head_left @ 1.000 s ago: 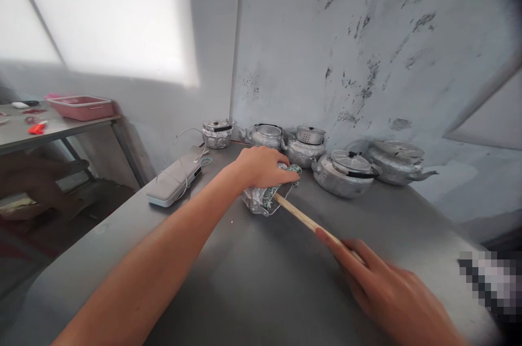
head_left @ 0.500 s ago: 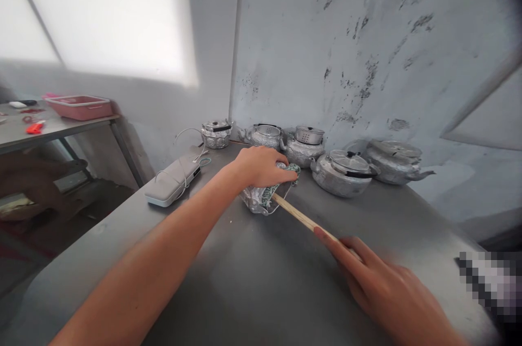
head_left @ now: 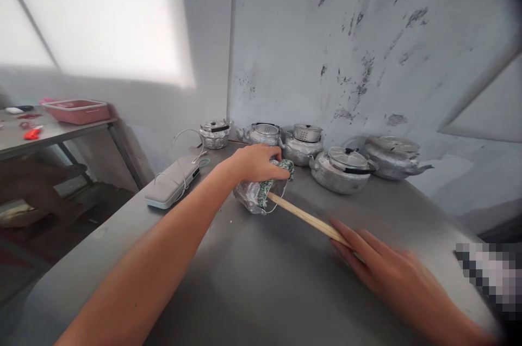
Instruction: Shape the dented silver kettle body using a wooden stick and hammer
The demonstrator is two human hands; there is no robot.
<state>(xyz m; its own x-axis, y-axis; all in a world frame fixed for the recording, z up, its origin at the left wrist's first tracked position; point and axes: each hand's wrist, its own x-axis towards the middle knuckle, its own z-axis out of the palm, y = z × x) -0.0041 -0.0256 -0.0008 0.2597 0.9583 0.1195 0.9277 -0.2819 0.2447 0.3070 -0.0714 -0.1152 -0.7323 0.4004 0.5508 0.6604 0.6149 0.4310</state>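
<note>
On the table a silver metal kettle (head_left: 247, 196) lies tipped over, its mouth facing right and its thin wire handle hanging beside the opening. My left hand (head_left: 259, 164) is closed over its upper side and presses on a green-and-white patterned cloth (head_left: 264, 192) bunched at the rim. My right hand (head_left: 381, 261) grips a pale wooden stick (head_left: 305, 218). The stick's far end reaches the cloth at the kettle's mouth, and its tip is hidden there. Most of the kettle's body is behind my left hand.
Several metal kettles stand along the wall, the nearest a lidded kettle (head_left: 341, 172). A grey case (head_left: 171, 183) with a cable lies to the left on the table (head_left: 244, 280). A pink basket (head_left: 79, 112) rests on another table at far left.
My right hand has slid back a little along the stick, toward its near end. The kettle's mouth and cloth have shifted slightly left in view, with my left hand still on them.
</note>
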